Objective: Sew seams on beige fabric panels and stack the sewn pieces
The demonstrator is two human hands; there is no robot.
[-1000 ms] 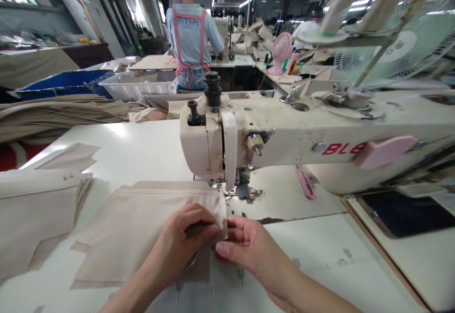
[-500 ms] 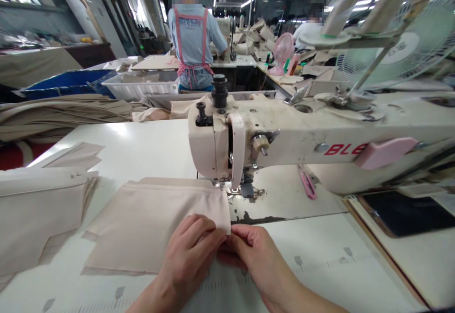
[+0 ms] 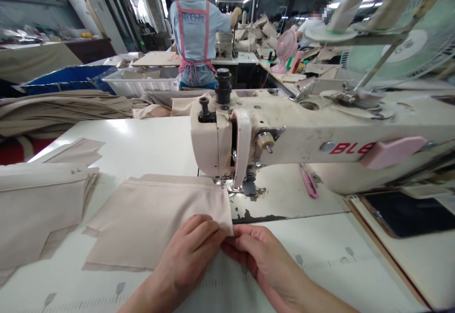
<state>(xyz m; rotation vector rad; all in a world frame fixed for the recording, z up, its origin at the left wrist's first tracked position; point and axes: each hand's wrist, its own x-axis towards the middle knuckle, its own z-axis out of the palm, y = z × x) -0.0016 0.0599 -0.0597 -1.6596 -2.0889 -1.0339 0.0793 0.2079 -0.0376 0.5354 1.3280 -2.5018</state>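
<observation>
A beige fabric piece (image 3: 142,223) lies on the white table, its upper right corner beneath the presser foot of a sewing machine (image 3: 298,138). My left hand (image 3: 194,251) rests on the fabric near its lower right corner, the fingers closed on the edge. Right beside it, my right hand (image 3: 258,251) pinches the same edge between thumb and fingers. The fingertips of both hands almost meet, and the fabric between them is partly hidden. Several layers seem to be stacked at the fabric's left side.
More beige pieces (image 3: 42,213) are stacked at the left. A pink thread cutter (image 3: 309,183) lies on the machine bed, a phone (image 3: 408,213) at the right. Behind the table are folded cloth (image 3: 64,111), a white crate (image 3: 142,83) and a person in an apron (image 3: 194,33).
My hands and the fabric stay almost in place, with the right hand's fingers shifting slightly at the edge. The person ahead has raised an arm. The view has shifted slightly.
</observation>
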